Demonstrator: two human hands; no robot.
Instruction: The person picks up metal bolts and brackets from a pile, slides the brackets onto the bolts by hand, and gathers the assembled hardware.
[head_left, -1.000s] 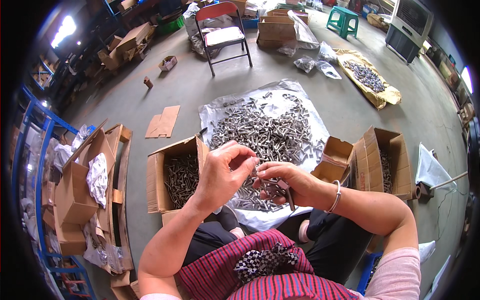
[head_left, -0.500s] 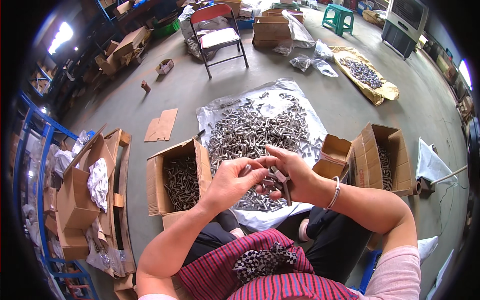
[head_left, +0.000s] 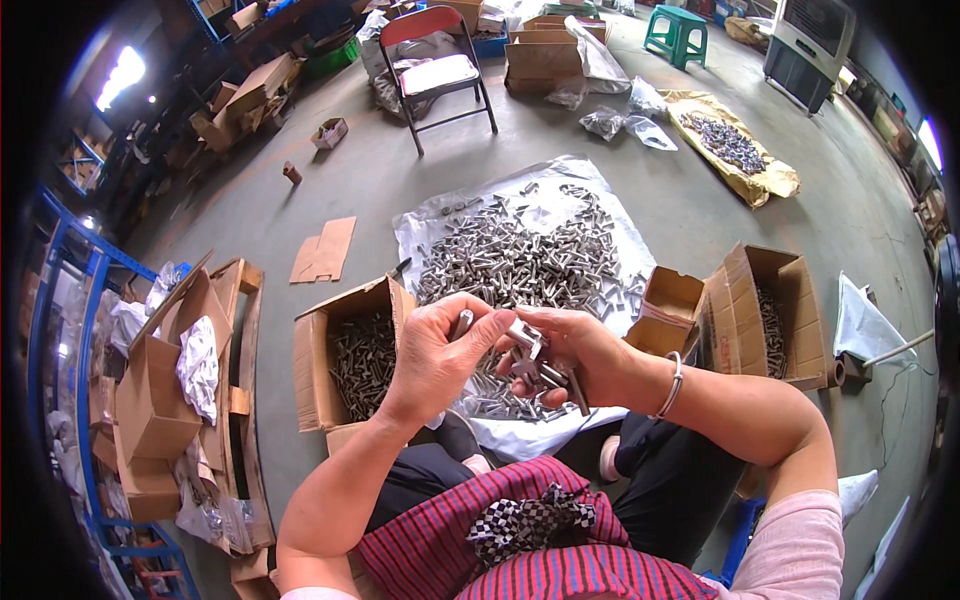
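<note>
Pointing up-right: bolt (head_left: 461,323), left hand (head_left: 437,357)

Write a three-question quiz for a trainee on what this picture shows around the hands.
1. True or false: the left hand holds a single bolt in its grip.
2. The cardboard box by the person's left hand holds: A rags, B metal bolts, C nothing.
3. Fill in: the big pile of bolts on the floor lies on a white ____ sheet.

Key
1. True.
2. B.
3. Plastic. The right hand holds several metal parts.
</note>
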